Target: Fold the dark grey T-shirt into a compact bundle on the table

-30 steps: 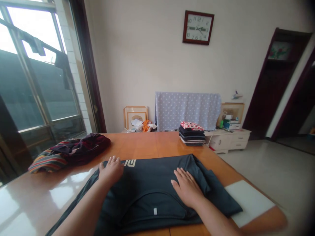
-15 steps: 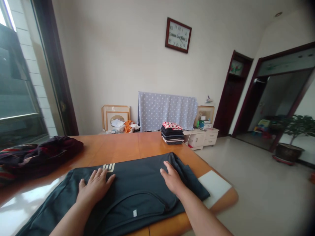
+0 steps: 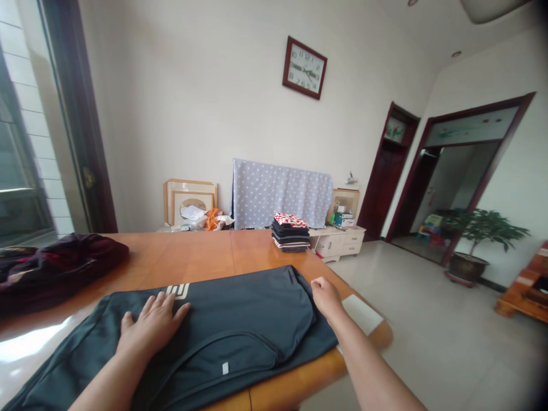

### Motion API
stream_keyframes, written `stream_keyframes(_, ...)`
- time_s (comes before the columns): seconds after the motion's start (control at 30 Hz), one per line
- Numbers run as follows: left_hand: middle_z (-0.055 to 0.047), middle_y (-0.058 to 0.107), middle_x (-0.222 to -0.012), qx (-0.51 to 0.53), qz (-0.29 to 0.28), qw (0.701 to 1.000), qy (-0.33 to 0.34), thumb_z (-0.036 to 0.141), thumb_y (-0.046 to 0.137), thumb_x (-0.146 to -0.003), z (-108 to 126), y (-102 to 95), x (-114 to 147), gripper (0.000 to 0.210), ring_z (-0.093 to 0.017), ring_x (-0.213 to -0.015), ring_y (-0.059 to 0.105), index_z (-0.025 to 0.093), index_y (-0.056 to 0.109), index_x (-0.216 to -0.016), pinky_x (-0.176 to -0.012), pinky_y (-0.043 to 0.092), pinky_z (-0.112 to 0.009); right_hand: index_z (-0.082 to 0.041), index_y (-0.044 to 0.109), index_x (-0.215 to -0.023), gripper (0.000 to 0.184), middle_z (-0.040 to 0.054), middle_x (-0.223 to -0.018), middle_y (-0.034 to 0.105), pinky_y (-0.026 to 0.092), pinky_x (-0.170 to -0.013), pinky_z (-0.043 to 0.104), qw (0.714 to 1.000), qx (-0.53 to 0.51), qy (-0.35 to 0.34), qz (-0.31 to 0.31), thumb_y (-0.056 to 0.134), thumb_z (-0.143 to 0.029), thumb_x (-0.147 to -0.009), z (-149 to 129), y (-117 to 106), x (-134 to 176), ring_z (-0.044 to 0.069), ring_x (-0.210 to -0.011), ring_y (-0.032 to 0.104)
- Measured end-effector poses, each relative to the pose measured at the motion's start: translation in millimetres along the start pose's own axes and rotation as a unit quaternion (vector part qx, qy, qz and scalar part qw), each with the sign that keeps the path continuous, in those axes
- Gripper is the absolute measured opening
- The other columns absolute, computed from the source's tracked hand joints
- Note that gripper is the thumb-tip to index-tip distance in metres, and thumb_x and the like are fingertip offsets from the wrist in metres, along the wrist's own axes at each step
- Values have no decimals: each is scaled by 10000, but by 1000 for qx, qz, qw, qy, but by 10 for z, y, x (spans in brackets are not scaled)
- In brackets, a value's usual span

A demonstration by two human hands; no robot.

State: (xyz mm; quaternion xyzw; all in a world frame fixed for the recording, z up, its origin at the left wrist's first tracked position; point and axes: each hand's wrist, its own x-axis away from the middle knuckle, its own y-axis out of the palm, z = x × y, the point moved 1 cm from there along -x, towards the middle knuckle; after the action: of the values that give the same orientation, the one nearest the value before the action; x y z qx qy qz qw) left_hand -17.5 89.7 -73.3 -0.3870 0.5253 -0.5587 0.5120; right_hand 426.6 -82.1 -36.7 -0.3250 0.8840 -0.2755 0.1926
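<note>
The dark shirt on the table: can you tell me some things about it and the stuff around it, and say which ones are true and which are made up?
1. The left hand lies flat on the dark shirt. True.
2. The right hand is holding the white sheet. False: it is at the shirt's right edge, fingers curled; the sheet lies just beyond it.
3. A stack of folded clothes sits at the far side of the wooden table. True.
4. The shirt is bright red. False: it is dark grey with a pale printed mark near the left hand.
5. A heap of dark clothes lies at the table's left. True.
6. The wall clock is round. False: its frame is square.
</note>
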Motion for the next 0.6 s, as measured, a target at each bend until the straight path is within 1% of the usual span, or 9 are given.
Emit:
stream_keyframes(0.03, -112, 251, -1654, 2, 0, 1000, 1, 637, 280, -908, -3, -2, -1, 778, -346, -1532, 152, 194, 407, -1536, -1161, 95, -679, -200, 695, -847, 339, 141, -963, 741, 473, -872, 396, 999, 33, 3, -9, 495, -471, -879, 8, -11, 4, 304, -1008, 665)
stream_keyframes(0.1, -115, 265, -1650, 4, 1, 1000, 4, 634, 295, -902, -2, -7, -2, 779, -345, -1532, 154, 191, 415, -1531, -1167, 95, -669, -202, 671, -748, 331, 154, -917, 734, 459, -842, 404, 996, 85, 8, -30, 548, -495, -845, 16, 1, 34, 321, -972, 663)
stream_keyframes(0.17, -120, 279, -1645, 7, 3, 1000, 3, 635, 304, -898, 5, -12, -4, 777, -349, -1531, 156, 193, 429, -1524, -1167, 99, -668, -206, 654, -712, 296, 140, -881, 732, 453, -793, 375, 992, 116, 7, -52, 596, -481, -808, 15, 38, 79, 306, -916, 667)
stream_keyframes(0.27, -125, 282, -1643, 9, 5, 1000, -2, 649, 280, -900, 14, -11, -9, 783, -352, -1530, 157, 198, 430, -1522, -1159, 105, -677, -213, 640, -709, 195, 75, -796, 725, 436, -707, 298, 989, 127, -6, -77, 608, -392, -777, 4, 97, 143, 241, -814, 663)
stream_keyframes(0.3, -123, 279, -1644, 9, 4, 1000, -2, 654, 272, -900, 15, -7, -12, 786, -352, -1530, 156, 199, 429, -1523, -1159, 104, -679, -213, 638, -726, 177, 54, -780, 720, 429, -683, 275, 989, 123, -12, -79, 586, -372, -786, -1, 111, 159, 219, -792, 658)
stream_keyframes(0.37, -120, 275, -1646, 11, 6, 1000, -1, 664, 266, -898, 11, 4, -17, 793, -354, -1530, 155, 202, 431, -1521, -1161, 101, -678, -211, 638, -787, 197, 28, -784, 716, 422, -645, 242, 991, 108, -23, -76, 518, -362, -825, -14, 133, 179, 191, -775, 651)
stream_keyframes(0.47, -122, 277, -1645, 18, 12, 1000, 0, 669, 270, -897, -3, 25, -23, 795, -356, -1527, 163, 201, 436, -1517, -1163, 95, -678, -194, 634, -917, 278, 33, -848, 720, 440, -623, 228, 994, 85, -28, -61, 436, -385, -881, -34, 151, 183, 180, -779, 656)
stream_keyframes(0.53, -125, 282, -1642, 18, 14, 1000, 1, 658, 278, -902, -13, 36, -27, 788, -356, -1525, 171, 193, 436, -1518, -1162, 88, -678, -185, 620, -1029, 316, 52, -922, 724, 465, -654, 235, 995, 78, -30, -48, 426, -399, -902, -46, 149, 177, 183, -816, 668)
stream_keyframes(0.6, -122, 279, -1643, 17, 13, 1000, 4, 650, 287, -905, -21, 46, -32, 782, -358, -1524, 172, 190, 435, -1519, -1162, 87, -677, -190, 591, -1142, 352, 79, -1034, 719, 484, -731, 256, 996, 75, -33, -31, 443, -418, -917, -52, 128, 174, 198, -907, 675)
